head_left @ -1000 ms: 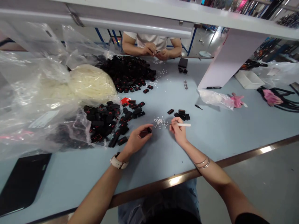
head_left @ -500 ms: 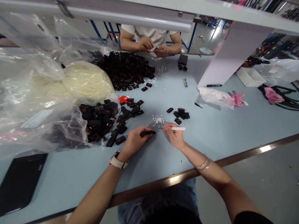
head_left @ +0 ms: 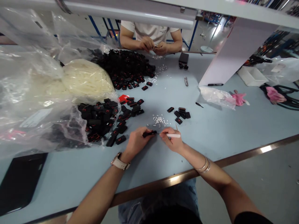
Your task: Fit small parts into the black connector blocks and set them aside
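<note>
My left hand [head_left: 137,141] is closed on a small black connector housing [head_left: 149,133], its end facing right. In my right hand [head_left: 173,142] is a slim pick with a white handle [head_left: 173,135], pinched between the fingers. The thin dark tip of the pick is at the right end of the housing; whether it goes inside is too small to tell. Just beyond both hands lies a scatter of tiny white pins [head_left: 159,119]. Several black housings [head_left: 182,114] are grouped to the right of these, and a larger heap of housings [head_left: 100,115] spills from a bag on the left.
Clear plastic bags [head_left: 28,81] and a bag of cream-coloured parts [head_left: 86,77] crowd the left. Across the table, a co-worker's hands [head_left: 154,46] work beside another black heap [head_left: 128,67]. A white post [head_left: 224,56] rises at the right; a black tablet-like slab [head_left: 21,183] lies front left.
My right hand has come slightly nearer to me, bringing the pick's tip from beside the white pins to the housing's end. My left hand has shifted slightly right with the housing.
</note>
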### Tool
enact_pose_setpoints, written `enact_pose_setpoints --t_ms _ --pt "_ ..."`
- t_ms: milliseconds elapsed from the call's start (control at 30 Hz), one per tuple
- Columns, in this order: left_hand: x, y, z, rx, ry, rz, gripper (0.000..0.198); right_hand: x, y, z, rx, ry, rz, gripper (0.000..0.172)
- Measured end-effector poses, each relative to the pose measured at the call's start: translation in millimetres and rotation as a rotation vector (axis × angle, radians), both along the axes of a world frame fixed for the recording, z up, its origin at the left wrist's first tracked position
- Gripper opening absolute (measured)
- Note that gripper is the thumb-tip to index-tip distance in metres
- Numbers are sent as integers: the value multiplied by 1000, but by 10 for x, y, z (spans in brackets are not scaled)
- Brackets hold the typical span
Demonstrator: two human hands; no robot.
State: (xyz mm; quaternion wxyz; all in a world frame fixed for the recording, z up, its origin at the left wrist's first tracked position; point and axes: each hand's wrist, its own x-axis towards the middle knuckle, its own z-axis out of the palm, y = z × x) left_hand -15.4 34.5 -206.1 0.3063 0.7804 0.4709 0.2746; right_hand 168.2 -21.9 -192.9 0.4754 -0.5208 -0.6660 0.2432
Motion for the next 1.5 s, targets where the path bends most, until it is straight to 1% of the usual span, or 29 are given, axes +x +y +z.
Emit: enact_pose_setpoints --t_ms 267,367,533,633,733,867,1000,1067,1233,1367,1500 --pt "17 -17 37 -32 -6 25 13 -19 5 -15 -18 -23 1 25" --pt "18 -17 41 -41 -3 25 12 -19 11 -16 -1 -38 -3 26" --pt "26 -20 58 -42 8 37 14 -17 20 -21 36 -66 28 28" --pt "32 -21 74 -75 5 48 14 -16 25 -12 49 -141 62 33" --pt "29 -18 91 -125 -16 69 16 -18 32 -3 123 -217 121 34" --pt "20 -18 114 -205 -47 104 23 -28 52 -26 254 -254 164 26" --pt "47 -53 143 -314 -92 126 30 -33 81 -89 404 -262 152 20" --pt "68 -75 157 -338 -89 119 30 -32 91 -112 438 -260 146 17" --pt "75 -73 137 -334 -90 127 31 -19 86 -94 425 -267 82 14" --pt "55 -58 85 -285 -94 111 27 6 62 -42 409 -188 49 13" --pt "54 -62 67 -252 -101 96 23 24 27 -16 388 -136 24 20"
